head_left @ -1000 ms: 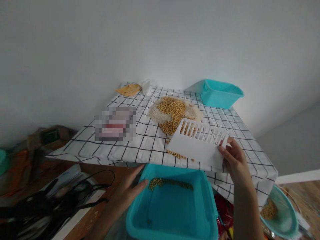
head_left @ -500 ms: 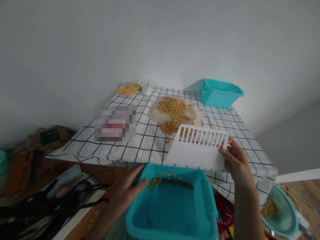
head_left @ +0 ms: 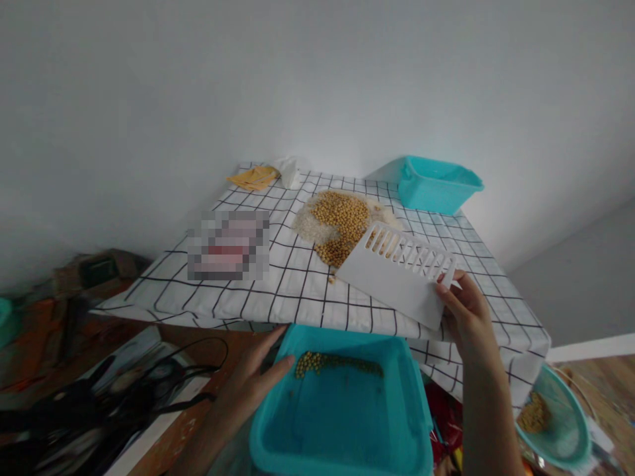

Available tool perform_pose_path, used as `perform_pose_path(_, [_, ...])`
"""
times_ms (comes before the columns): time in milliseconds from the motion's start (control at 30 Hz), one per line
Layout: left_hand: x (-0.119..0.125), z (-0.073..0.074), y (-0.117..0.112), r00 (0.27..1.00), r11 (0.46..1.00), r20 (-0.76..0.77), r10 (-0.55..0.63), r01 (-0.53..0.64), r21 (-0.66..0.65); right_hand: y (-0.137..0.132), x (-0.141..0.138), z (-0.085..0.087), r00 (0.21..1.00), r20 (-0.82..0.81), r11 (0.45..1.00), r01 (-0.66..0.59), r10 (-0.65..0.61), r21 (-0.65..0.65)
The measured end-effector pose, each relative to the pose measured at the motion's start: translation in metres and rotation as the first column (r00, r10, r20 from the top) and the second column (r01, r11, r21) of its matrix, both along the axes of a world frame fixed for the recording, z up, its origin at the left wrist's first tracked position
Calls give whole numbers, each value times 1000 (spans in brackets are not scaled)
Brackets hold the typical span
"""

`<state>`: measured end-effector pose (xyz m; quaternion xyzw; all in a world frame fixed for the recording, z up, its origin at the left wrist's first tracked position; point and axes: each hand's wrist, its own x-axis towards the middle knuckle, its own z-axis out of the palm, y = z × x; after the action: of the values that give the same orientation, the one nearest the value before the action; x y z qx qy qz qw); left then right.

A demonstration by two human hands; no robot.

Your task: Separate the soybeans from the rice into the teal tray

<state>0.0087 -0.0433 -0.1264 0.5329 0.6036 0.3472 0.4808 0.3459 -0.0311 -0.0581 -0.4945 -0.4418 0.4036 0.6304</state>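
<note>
My right hand (head_left: pixel 469 307) grips the right end of a white plastic slotted panel (head_left: pixel 391 284), thumb on its near face. The panel is tilted over the front of the table, its left end low beside a pile of yellow soybeans (head_left: pixel 342 218) spread on pale rice-like grains (head_left: pixel 312 228). Below the table's front edge is a teal plastic bin (head_left: pixel 337 416). A strip of beans (head_left: pixel 312 362) lies inside along its far side. My left hand (head_left: pixel 260 373) holds the bin's left rim, thumb over the edge; the other fingers are partly hidden.
A black-and-white checked cloth (head_left: pixel 278 291) covers the table. An aqua tub (head_left: pixel 436 188) stands at the back right; a yellow cloth (head_left: pixel 254 177) lies back left. A blurred-out item (head_left: pixel 228 246) lies left. A bowl (head_left: pixel 555 423) is low right, cables (head_left: pixel 163 380) low left.
My right hand has tilted the white panel, raising its left part up and away from the table edge toward the pile. Beans falling into the bin have landed. My left hand has stayed put.
</note>
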Motion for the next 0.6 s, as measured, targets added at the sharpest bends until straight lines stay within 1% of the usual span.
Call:
perform_pose_path(200, [0,6,-1,999,999,23,-27,28,-37,1,0,-1,1000,12,1000,26,-26,13])
perform_pose_path(300, [0,8,-1,998,998,45,-41,44,-50,1,0,-1,999,32,1000,5,-5,-6])
perform_pose_path(433, [0,5,-1,1000,999,22,-21,21,-39,-1,-1,1,998,26,997,-61,62,-44])
perform_pose_path(600, [-1,-2,-1,1000,1000,-17,-2,1,-29,-3,-2,2,994,26,993,-102,104,-51])
